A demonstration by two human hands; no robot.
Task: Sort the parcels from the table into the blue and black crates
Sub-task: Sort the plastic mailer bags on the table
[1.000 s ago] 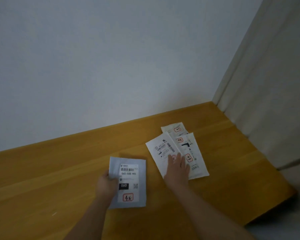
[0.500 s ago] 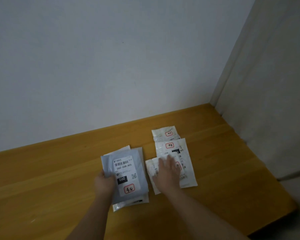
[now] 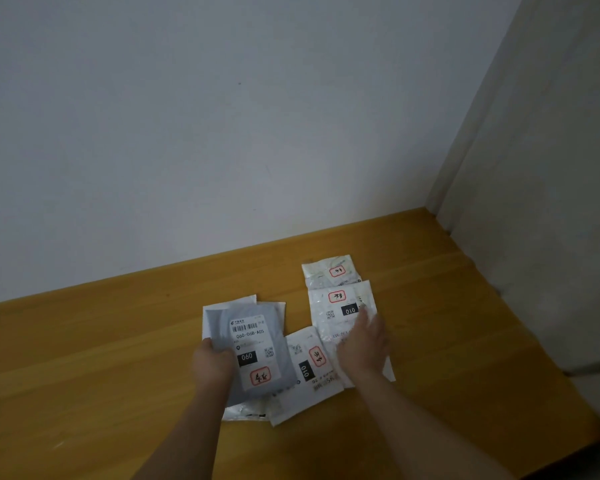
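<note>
My left hand (image 3: 211, 365) grips a grey parcel (image 3: 253, 351) labelled 060 by its left edge; it lies on top of other white parcels (image 3: 246, 412). A white parcel marked 010 (image 3: 305, 372) lies just right of it, partly under the grey one. My right hand (image 3: 364, 346) rests flat with straight fingers on another white 010 parcel (image 3: 340, 310). One more white parcel (image 3: 329, 271) lies behind that. No crate is in view.
The parcels lie on a wooden table (image 3: 118, 341) against a white wall (image 3: 222, 133). A pale panel (image 3: 541, 202) stands along the table's right side. The table's right front corner (image 3: 596, 441) is near my right arm.
The grey 060 parcel came right onto the other white parcels. My right hand slid the front 010 parcel left beside it, then moved back right onto the parcel behind.
</note>
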